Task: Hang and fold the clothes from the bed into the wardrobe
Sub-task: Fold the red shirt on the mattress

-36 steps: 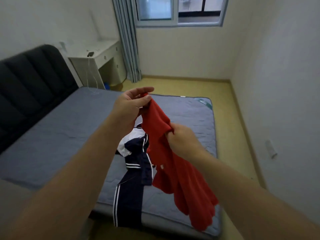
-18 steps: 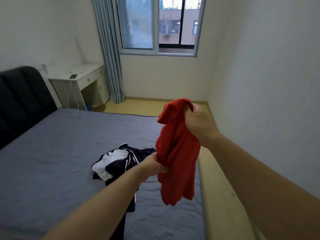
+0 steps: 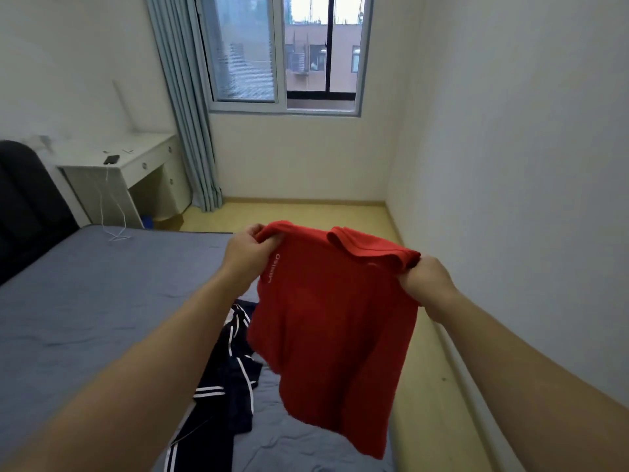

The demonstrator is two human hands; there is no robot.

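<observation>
A red polo shirt [image 3: 333,321] hangs spread out in the air over the bed's right edge. My left hand [image 3: 250,253] grips its left shoulder and my right hand [image 3: 425,281] grips its right shoulder, with the collar between them. Small white lettering shows near the left hand. Below the shirt, a navy garment with white stripes [image 3: 235,373] lies crumpled on the grey bed [image 3: 88,301], partly hidden behind my left forearm and the shirt. No wardrobe is in view.
A dark padded headboard [image 3: 23,206] stands at the left. A white desk [image 3: 119,165] with a phone and cable sits in the far corner beside grey curtains [image 3: 183,107]. A strip of yellow floor [image 3: 429,403] runs between the bed and the right wall.
My left hand rose from the shirt's lower part to its left shoulder. The bunched shirt has opened flat between both hands. The view has tilted upward.
</observation>
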